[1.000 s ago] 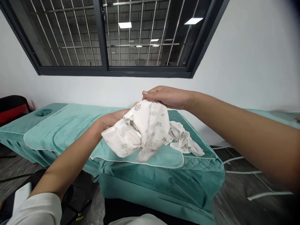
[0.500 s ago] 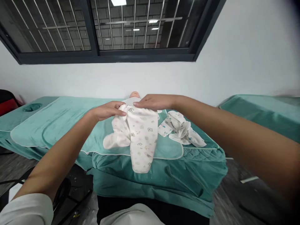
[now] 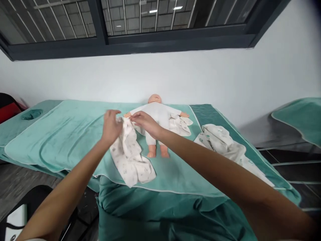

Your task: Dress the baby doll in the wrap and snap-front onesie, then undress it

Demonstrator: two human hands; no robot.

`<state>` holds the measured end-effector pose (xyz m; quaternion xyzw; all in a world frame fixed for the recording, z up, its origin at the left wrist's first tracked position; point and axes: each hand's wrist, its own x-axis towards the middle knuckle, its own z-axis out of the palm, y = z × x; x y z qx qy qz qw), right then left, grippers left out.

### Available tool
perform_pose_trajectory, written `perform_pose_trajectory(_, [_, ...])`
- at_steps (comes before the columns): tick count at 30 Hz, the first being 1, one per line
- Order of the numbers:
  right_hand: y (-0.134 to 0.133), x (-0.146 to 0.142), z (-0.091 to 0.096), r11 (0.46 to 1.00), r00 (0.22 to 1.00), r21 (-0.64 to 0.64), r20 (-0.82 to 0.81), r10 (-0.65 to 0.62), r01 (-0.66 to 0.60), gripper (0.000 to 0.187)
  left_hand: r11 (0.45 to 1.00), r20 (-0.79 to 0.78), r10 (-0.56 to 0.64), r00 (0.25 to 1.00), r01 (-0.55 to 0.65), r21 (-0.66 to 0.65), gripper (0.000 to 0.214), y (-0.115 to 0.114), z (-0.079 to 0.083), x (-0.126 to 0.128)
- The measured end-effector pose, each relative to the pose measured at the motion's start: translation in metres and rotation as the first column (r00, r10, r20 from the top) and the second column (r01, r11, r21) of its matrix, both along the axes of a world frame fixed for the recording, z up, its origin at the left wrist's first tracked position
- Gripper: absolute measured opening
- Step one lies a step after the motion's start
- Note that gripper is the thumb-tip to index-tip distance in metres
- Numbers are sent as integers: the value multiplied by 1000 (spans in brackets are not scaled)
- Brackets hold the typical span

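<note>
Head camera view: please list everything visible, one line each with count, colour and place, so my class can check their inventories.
bed: one, dark teal cover, centre
sheet: one, lighter teal, on the bed
doll: one, pinkish in white clothing, centre
loose garment: one, printed white, left of the doll
spread cloth: piece count unclear, printed white, partly under the doll
crumpled clothing: one heap, printed white, right
covered surface: one, teal, far right
window: one, dark frame, top
wall: one, white, behind
red-and-black object: one, far left
white object: at least one, lower left
left hand, right hand: two, bare, near the garment
</note>
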<state>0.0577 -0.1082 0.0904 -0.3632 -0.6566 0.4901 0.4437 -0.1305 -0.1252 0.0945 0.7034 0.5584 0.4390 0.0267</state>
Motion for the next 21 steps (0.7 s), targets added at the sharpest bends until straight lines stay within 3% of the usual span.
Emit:
perform_pose_trajectory(1, [19, 3, -10, 988, 987, 85, 82, -135, 128, 22, 995, -23, -89, 996, 88, -42, 37, 0, -15, 7])
perform_pose_trajectory(3, [59, 20, -29, 939, 935, 169, 142, -325, 301, 29, 960, 79, -217, 973, 228, -166, 35, -1, -42, 27])
perform_pose_trajectory(5, [99, 45, -45, 803, 747, 313, 304, -591, 508, 42, 864, 315, -219, 923, 333, -378, 37, 0, -66, 50])
perform_pose_trajectory(6, [117, 58, -52, 753, 654, 352, 375, -657, 555, 52, 793, 426, -166, 889, 378, -478, 42, 3, -76, 61])
perform_pose_trajectory(7, [134, 72, -58, 724, 578, 377, 437, -689, 578, 61, 726, 523, -90, 848, 415, -548, 47, 7, -84, 71])
perform_pose_trajectory(9, [163, 96, -66, 725, 491, 331, 562, -666, 604, 72, 602, 686, 47, 726, 528, -600, 54, 18, -95, 89])
perform_pose_trajectory(12, [197, 120, -70, 749, 462, 196, 681, -568, 632, 80, 511, 832, 163, 531, 675, -531, 55, 39, -103, 108])
perform_pose_trajectory(15, [227, 127, -66, 781, 470, 99, 750, -466, 616, 90, 505, 885, 174, 432, 733, -457, 49, 61, -109, 120])
perform_pose_trajectory(17, [242, 123, -63, 805, 492, 58, 765, -416, 590, 89, 559, 915, 147, 376, 731, -391, 51, 73, -111, 124])
perform_pose_trajectory(19, [251, 117, -60, 834, 525, 78, 744, -414, 546, 79, 614, 925, 123, 360, 704, -356, 55, 85, -111, 122])
perform_pose_trajectory(21, [254, 110, -58, 858, 558, 145, 705, -439, 492, 69, 618, 915, 119, 386, 692, -373, 57, 94, -105, 113])
